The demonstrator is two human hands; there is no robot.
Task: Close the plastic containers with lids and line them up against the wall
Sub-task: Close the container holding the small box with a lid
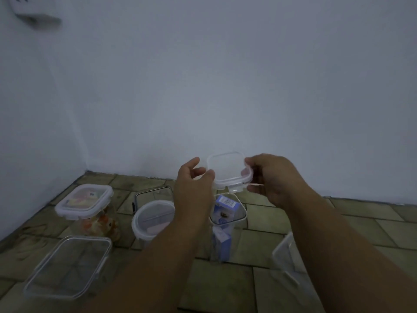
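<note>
Right grip pinches the square snap-lock lid by its right edge, level and directly above the tall open container, likely to seat it. Left grip is half-open at the lid's left edge and holds nothing, probably there to steady it.

A single wide-angle view from the person's head faces forward and down, toward a tiled surface meeting a white wall, with the corner at left. Forearms enter from the bottom edge. The left hand and right hand sit close at mid-frame.
</note>
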